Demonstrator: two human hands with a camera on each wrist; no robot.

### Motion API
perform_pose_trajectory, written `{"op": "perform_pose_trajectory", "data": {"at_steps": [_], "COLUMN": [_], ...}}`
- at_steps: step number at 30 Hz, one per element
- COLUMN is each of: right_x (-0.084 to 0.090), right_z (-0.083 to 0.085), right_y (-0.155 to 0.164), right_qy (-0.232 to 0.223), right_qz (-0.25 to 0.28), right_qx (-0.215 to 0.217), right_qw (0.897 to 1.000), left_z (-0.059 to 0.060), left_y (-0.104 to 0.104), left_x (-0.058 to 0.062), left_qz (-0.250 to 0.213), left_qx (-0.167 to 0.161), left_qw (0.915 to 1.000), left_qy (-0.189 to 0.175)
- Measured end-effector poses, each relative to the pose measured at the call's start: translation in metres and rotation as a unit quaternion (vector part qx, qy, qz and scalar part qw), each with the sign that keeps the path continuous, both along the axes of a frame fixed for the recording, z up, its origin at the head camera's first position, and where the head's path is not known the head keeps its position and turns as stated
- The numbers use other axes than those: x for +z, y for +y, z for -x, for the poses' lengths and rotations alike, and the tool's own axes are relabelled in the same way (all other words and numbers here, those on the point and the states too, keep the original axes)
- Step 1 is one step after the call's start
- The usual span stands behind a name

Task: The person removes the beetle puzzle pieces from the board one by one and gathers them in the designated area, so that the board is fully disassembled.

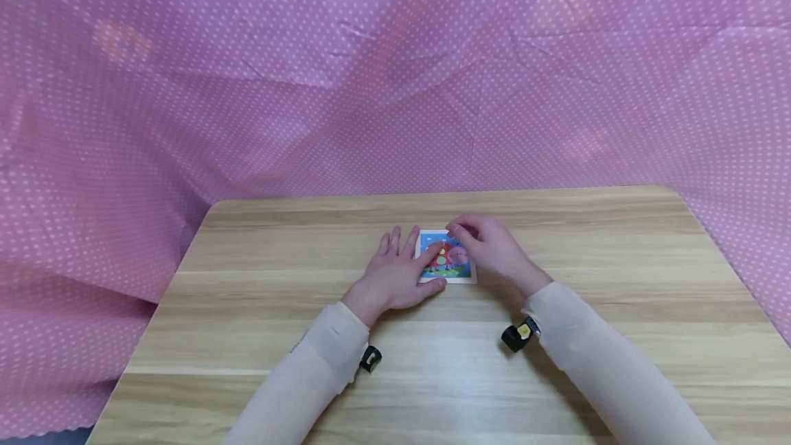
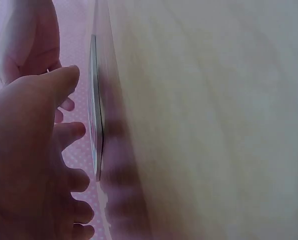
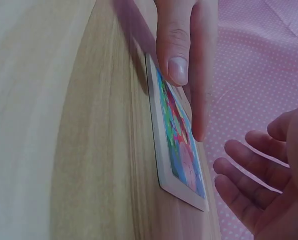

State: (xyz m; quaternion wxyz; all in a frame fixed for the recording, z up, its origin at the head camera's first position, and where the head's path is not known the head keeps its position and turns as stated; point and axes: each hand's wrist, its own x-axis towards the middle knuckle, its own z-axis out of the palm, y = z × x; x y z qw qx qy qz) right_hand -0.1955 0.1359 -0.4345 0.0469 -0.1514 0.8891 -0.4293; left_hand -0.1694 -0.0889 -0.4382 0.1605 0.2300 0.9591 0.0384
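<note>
A small flat picture board (image 1: 460,271) with a white border and a bright cartoon print, including a pink figure, lies on the table. My left hand (image 1: 398,279) is spread at its left side, thumb and index finger reaching across the print. In the right wrist view those two fingers extend close over the board (image 3: 188,175). My right hand (image 1: 491,246) is at the upper right corner, fingers loosely bent. The right wrist view shows these fingers apart from the board, with nothing between them. From the left wrist, the board (image 2: 95,115) appears edge-on as a thin slab.
The wooden table (image 1: 278,246) reaches back to a pink polka-dot cloth (image 1: 371,122), which also hangs at both sides. A small black camera (image 1: 371,358) sits on the left wrist and another black camera (image 1: 518,335) on the right.
</note>
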Motion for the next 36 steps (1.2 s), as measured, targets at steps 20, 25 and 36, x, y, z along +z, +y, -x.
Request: {"op": "perform_pose_trajectory", "data": {"at_steps": [20,25,36], "right_x": [-0.007,-0.008,-0.009], "right_z": [0.025,0.038,0.053], "right_y": [-0.003,-0.007,-0.019], "right_qy": [0.008,0.015,-0.016], "right_qz": [-0.032,-0.052,-0.077], "right_qx": [0.028,0.065,0.107], "right_qw": [0.999,0.996,0.991], "left_z": [0.001,0.002,0.001], "left_y": [0.000,-0.001,0.001], "left_x": [-0.001,-0.001,0.000], "left_qz": [0.000,0.002,0.001], "left_qx": [0.016,0.015,0.016], "left_qw": [0.9993,0.9992,0.9993], "left_qy": [-0.035,-0.035,-0.034]}}
